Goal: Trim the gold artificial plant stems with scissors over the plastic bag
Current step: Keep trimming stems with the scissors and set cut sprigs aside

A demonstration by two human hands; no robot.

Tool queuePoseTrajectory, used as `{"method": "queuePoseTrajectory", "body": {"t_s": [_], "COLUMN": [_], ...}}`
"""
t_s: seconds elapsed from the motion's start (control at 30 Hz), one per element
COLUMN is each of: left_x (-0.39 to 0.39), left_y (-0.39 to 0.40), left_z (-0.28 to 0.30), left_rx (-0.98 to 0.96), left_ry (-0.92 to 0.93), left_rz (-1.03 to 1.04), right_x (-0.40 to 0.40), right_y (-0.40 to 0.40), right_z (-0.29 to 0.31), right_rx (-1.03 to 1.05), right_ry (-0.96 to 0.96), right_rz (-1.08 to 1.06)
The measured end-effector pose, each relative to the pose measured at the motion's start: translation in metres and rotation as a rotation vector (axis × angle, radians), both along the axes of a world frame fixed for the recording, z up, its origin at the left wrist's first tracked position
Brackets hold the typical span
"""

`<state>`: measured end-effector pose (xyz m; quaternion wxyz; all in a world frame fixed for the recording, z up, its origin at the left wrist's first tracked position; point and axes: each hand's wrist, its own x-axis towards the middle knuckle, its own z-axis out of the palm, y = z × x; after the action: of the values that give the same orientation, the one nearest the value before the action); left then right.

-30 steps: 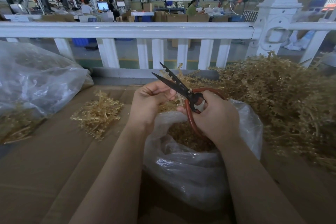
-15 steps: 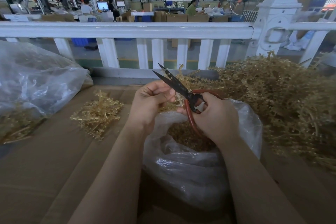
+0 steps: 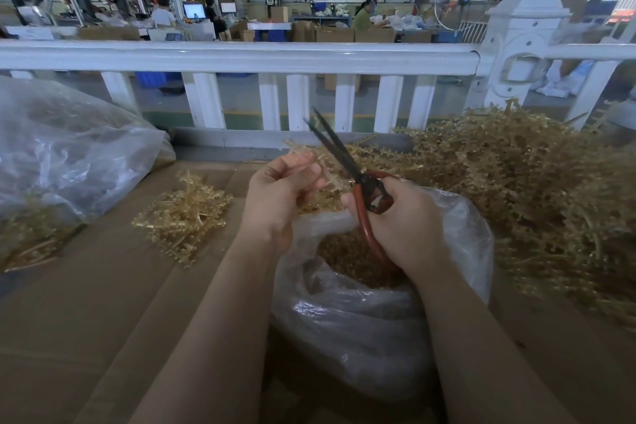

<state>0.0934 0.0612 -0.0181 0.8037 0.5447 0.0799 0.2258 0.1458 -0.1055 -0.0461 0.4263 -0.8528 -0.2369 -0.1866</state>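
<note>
1 scissors [image 3: 339, 155], 2 hands, 2 bags, 1 sm. gold pile [image 3: 184, 213].

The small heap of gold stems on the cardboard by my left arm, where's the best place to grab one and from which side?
Judging by how they lie, pinch a bare stalk end at the near edge of the small heap, coming from above with the left hand. The stalks poke out toward you there; the leafy tips are tangled, so pulling from those would likely drag others along.
</note>
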Motion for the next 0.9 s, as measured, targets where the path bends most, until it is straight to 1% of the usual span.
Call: {"method": "queuePoseTrajectory", "body": {"t_s": [0.07, 0.13, 0.23, 0.43, 0.53, 0.63, 0.8, 0.9], "left_x": [0.001, 0.002, 0.002, 0.002, 0.001, 0.001, 0.002, 0.001], "left_y": [-0.006, -0.012, -0.018, -0.020, -0.017, -0.011, -0.009, -0.009], "left_z": [0.001, 0.001, 0.001, 0.000, 0.001, 0.002, 0.000, 0.001], "left_rx": [0.052, 0.073, 0.095, 0.131, 0.184, 0.157, 0.167, 0.166], "left_ry": [0.024, 0.035, 0.038, 0.031, 0.054, 0.072, 0.036, -0.007], "left_rz": [-0.046, -0.082, -0.109, -0.134, -0.149, -0.106, -0.047, -0.013], "right_x": [0.000, 0.001, 0.002, 0.002, 0.001, 0.001, 0.002, 0.003], "right_y": [0.002, 0.003, 0.005, 0.006, 0.006, 0.005, 0.005, 0.003], "right_z": [0.000, 0.001, 0.002, 0.006, 0.007, 0.007, 0.005, 0.005], "right_rx": [0.150, 0.235, 0.267, 0.327, 0.335, 0.310, 0.285, 0.240], "right_ry": [0.065, 0.110, 0.166, 0.263, 0.273, 0.251, 0.208, 0.190], "right_rz": [0.045, 0.102, 0.149, 0.159, 0.164, 0.161, 0.167, 0.100]}}
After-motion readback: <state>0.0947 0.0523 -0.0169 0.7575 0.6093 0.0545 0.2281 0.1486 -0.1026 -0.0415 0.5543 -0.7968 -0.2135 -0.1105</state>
